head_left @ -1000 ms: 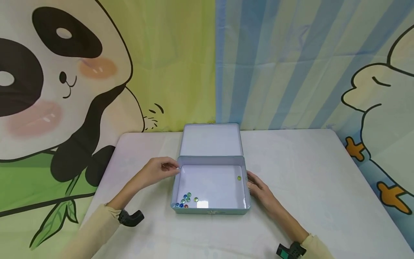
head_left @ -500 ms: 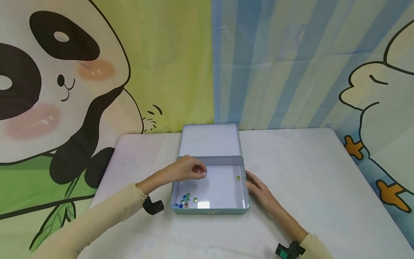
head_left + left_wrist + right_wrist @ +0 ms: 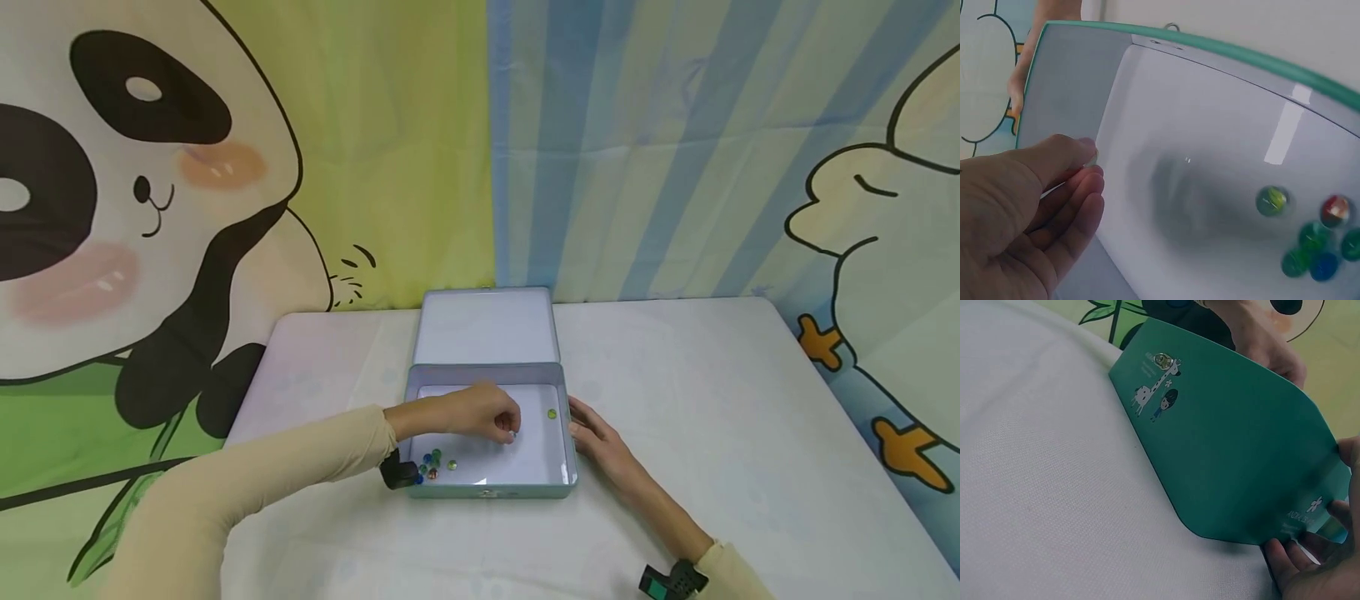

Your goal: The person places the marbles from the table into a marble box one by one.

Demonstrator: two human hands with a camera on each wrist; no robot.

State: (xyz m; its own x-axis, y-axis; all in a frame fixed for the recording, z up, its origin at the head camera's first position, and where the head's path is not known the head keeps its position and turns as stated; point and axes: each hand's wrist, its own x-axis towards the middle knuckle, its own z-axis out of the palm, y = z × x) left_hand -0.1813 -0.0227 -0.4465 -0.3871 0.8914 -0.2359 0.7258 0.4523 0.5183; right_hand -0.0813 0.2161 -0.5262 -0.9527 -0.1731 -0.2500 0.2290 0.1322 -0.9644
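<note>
In the head view my left hand (image 3: 472, 411) reaches over the inside of a pale green tin box (image 3: 525, 492) and pinches a small clear marble (image 3: 1092, 159) between thumb and fingertips. My right hand (image 3: 611, 446) rests against the box's right side, and in the right wrist view its thumb is near the upper edge with the other fingers lower on the wall. Several coloured marbles lie at the box's near left corner, including a red-and-white marble (image 3: 1335, 211) and a blue marble (image 3: 1323, 267). One yellow-green marble (image 3: 552, 413) lies alone near the right inner wall.
The box's lid (image 3: 487, 327) is laid back open behind it. Under everything is a white cloth-covered table (image 3: 675, 367). A cartoon-printed curtain (image 3: 420, 150) hangs behind the table. Black devices, such as the right wrist camera (image 3: 675, 579), are strapped to both wrists.
My left hand has moved from the box's left rim rightward over its inside and lower, still pinching the clear marble. My right hand has stayed at the box's right side.
</note>
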